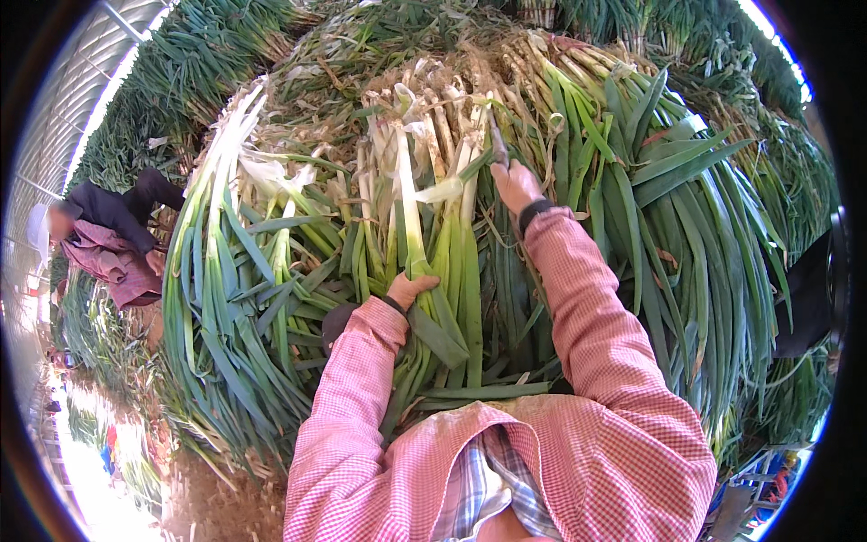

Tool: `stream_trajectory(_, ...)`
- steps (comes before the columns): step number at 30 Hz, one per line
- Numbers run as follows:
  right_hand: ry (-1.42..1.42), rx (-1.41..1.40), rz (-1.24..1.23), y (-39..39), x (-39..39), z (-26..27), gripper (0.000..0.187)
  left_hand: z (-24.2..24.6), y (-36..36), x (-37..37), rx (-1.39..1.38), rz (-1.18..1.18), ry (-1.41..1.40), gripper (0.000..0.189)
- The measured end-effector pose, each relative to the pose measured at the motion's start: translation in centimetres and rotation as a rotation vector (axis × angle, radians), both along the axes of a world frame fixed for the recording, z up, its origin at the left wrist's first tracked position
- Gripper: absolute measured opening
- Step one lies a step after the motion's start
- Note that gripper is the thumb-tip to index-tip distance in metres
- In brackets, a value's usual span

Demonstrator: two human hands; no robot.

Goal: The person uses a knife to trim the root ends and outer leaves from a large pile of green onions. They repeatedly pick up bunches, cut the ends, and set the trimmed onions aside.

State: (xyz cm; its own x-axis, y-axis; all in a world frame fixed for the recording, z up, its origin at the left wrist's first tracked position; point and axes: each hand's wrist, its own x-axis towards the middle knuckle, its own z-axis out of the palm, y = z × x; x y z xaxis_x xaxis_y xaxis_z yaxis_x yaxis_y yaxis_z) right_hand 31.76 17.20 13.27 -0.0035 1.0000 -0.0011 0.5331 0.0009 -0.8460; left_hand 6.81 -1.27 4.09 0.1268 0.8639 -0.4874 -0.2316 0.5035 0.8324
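My left hand [411, 290] is closed around a large green onion stalk [408, 196], gripping it where the white shank turns to green leaves. The white end points away from me, and the leaves hang towards my lap. My right hand [518, 186], farther out and to the right, grips a slender dark tool [498, 143]. Its tip reaches among the root ends; its exact kind cannot be told. Between and beyond my hands lie unpeeled green onions [440, 129] with dry, brownish skins and roots. To the left rests a pile of cleaner, white-shanked green onions [220, 176].
A thick heap of green onions [677, 196] bulges at my right. Loose peelings [318, 88] cover the ground ahead, with stacked bundles [176, 74] behind. Another person [112, 230] in a checked garment is at the far left. A dark object [806, 298] stands at the right edge.
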Motion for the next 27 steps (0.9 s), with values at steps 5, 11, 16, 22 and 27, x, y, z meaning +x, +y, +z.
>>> stream_trajectory(5,-0.024,-0.186,0.466,-16.7,2.9,4.0,0.039,2.4,-3.3,0.4,0.072,0.133,-0.158,0.039)
stream_trajectory(11,-0.001,-0.123,0.385,-25.7,4.1,3.6,0.043,3.0,-3.2,1.4,0.120,0.158,-0.173,0.041)
stream_trajectory(16,-0.100,-0.002,0.248,-16.3,1.6,1.8,0.045,2.2,-3.2,1.4,0.121,0.250,-0.119,0.064)
stream_trajectory(22,-0.074,-0.019,0.259,-17.0,2.2,0.6,0.038,2.0,-4.0,1.7,0.098,0.223,-0.067,0.066)
stream_trajectory(27,-0.055,-0.093,0.337,-27.4,3.5,4.0,0.037,3.4,-3.4,0.5,-0.049,0.097,-0.275,0.040)
